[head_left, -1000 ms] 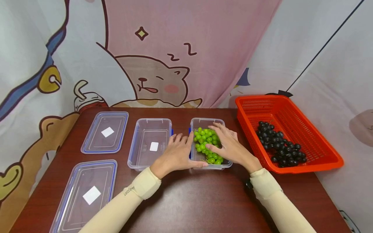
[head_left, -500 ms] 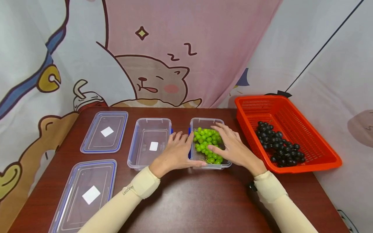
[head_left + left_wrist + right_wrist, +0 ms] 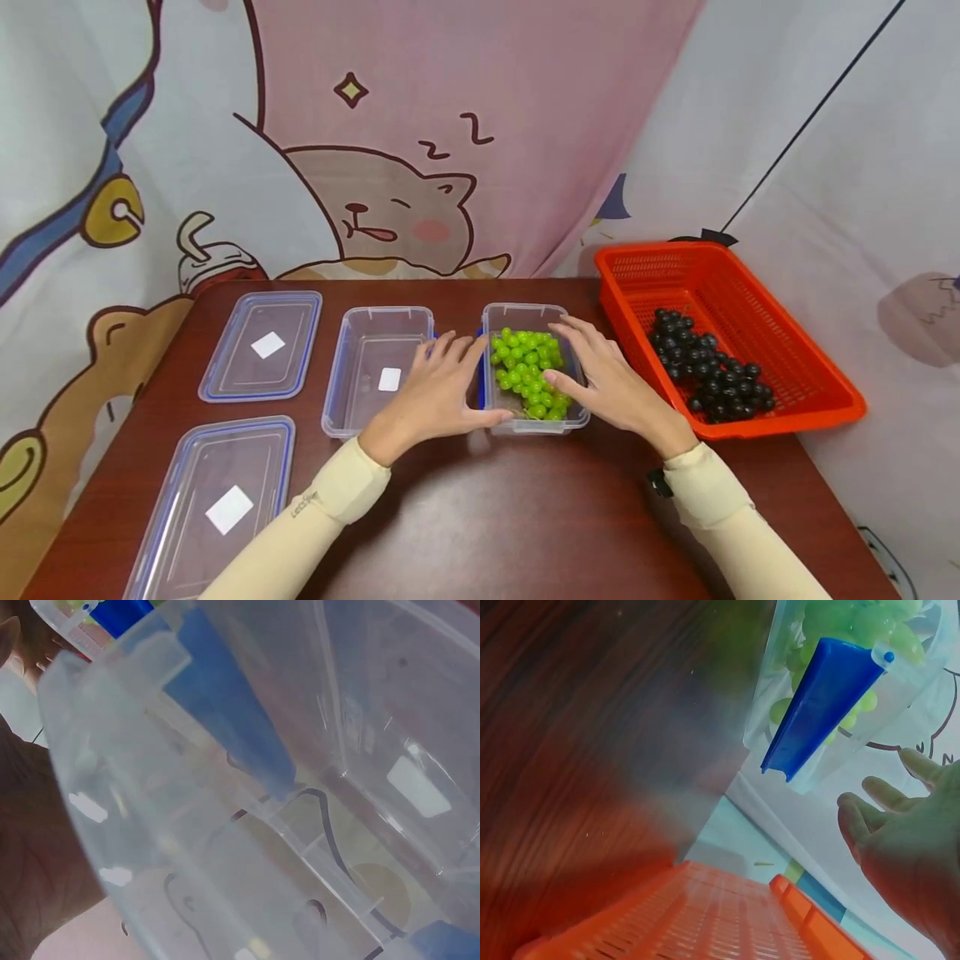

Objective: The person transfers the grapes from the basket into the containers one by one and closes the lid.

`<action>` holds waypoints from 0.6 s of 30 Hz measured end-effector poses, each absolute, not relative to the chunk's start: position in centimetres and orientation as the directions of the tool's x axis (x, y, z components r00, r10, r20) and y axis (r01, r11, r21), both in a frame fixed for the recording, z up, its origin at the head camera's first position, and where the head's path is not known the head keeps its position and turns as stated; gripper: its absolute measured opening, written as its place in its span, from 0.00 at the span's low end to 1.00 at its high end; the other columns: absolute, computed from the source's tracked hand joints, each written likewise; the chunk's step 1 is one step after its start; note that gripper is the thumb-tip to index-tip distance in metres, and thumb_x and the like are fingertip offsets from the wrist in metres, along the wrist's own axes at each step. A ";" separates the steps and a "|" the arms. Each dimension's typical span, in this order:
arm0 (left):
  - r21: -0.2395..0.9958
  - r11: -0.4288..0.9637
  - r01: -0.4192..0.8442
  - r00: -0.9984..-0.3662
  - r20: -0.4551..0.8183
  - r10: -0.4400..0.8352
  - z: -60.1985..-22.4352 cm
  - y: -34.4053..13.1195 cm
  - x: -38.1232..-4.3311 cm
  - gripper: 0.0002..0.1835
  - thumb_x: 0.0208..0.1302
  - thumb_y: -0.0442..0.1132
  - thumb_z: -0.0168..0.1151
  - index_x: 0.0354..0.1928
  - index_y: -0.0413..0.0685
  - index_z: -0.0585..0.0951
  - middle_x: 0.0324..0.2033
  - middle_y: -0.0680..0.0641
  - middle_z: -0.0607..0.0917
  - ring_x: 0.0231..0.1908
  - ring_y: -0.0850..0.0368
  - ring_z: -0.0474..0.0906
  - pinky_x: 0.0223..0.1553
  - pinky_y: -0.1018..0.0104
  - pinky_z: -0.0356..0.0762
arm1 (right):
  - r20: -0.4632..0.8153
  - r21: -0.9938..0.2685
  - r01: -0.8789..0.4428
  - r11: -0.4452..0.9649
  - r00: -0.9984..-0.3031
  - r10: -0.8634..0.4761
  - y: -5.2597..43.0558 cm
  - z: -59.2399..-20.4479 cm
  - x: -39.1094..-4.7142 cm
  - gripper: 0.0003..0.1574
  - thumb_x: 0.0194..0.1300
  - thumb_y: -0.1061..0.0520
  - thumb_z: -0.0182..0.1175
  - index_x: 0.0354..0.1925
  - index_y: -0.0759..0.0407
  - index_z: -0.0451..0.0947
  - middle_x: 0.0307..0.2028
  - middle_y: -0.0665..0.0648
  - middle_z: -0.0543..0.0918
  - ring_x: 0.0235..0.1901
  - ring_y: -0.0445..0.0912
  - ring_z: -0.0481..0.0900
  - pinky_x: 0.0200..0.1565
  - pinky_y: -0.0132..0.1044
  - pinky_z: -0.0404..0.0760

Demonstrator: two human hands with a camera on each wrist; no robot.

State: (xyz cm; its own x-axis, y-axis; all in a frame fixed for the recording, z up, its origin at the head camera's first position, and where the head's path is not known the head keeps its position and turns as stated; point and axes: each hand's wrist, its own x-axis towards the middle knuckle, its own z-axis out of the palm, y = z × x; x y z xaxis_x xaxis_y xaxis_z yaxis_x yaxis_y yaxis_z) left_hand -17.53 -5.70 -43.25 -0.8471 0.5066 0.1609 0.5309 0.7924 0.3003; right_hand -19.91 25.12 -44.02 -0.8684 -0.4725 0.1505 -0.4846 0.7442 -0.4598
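Observation:
A bunch of green grapes (image 3: pixel 531 371) lies inside the right clear plastic container (image 3: pixel 525 310). My left hand (image 3: pixel 435 396) is at that container's left side with fingers spread, its thumb near the front rim; it grips nothing. On the other side, my right hand (image 3: pixel 611 383) hovers over the right rim, fingers loosely extended, holding nothing. The right wrist view shows the container's blue side latch (image 3: pixel 825 705) hanging beside the right hand (image 3: pixel 911 840). In the left wrist view, the left clear container (image 3: pixel 300 855) fills most of the frame.
Another clear container (image 3: pixel 378 312) with a white label stands left of the grapes. Two clear lids (image 3: pixel 296 342) (image 3: pixel 255 450) lie at the table's left. At the right, a red plastic basket (image 3: pixel 795 350) holds black grapes (image 3: pixel 708 367). A patterned curtain (image 3: pixel 570 100) hangs behind.
Both hands have drawn slightly apart, the left one leftward and the right one rightward, showing more of the green grapes. The head view has shifted a little.

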 end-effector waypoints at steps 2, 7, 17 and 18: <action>0.304 0.796 0.524 -0.851 0.154 0.501 -43.1 -5.8 -17.6 0.64 0.61 0.79 0.68 0.85 0.41 0.62 0.75 0.35 0.72 0.78 0.30 0.60 0.73 0.28 0.57 | 0.151 -0.460 -0.480 0.747 -0.872 -0.467 25.4 -43.8 -19.9 0.52 0.78 0.30 0.61 0.87 0.47 0.56 0.85 0.57 0.53 0.81 0.61 0.57 0.74 0.75 0.50; 0.342 0.802 0.490 -0.870 0.133 0.475 -43.0 -6.4 -17.4 0.66 0.62 0.80 0.65 0.86 0.41 0.58 0.79 0.35 0.67 0.80 0.30 0.55 0.74 0.27 0.54 | 0.168 -0.483 -0.468 0.740 -0.879 -0.446 26.1 -43.3 -19.9 0.48 0.80 0.35 0.61 0.86 0.47 0.58 0.84 0.58 0.55 0.80 0.61 0.58 0.72 0.78 0.54; 0.364 0.829 0.426 -0.903 0.119 0.412 -43.1 -8.0 -16.8 0.67 0.61 0.83 0.63 0.87 0.42 0.58 0.81 0.35 0.64 0.81 0.31 0.53 0.73 0.27 0.54 | 0.201 -0.504 -0.456 0.734 -0.888 -0.413 27.3 -42.2 -19.8 0.40 0.84 0.42 0.58 0.85 0.49 0.61 0.84 0.58 0.55 0.81 0.62 0.56 0.72 0.75 0.59; 0.362 0.831 0.423 -0.905 0.122 0.408 -43.1 -8.2 -16.8 0.67 0.60 0.83 0.63 0.87 0.43 0.58 0.81 0.35 0.63 0.81 0.31 0.53 0.73 0.27 0.54 | 0.204 -0.502 -0.456 0.735 -0.888 -0.412 27.3 -42.1 -19.8 0.40 0.84 0.42 0.58 0.85 0.49 0.60 0.84 0.58 0.55 0.81 0.62 0.56 0.72 0.75 0.58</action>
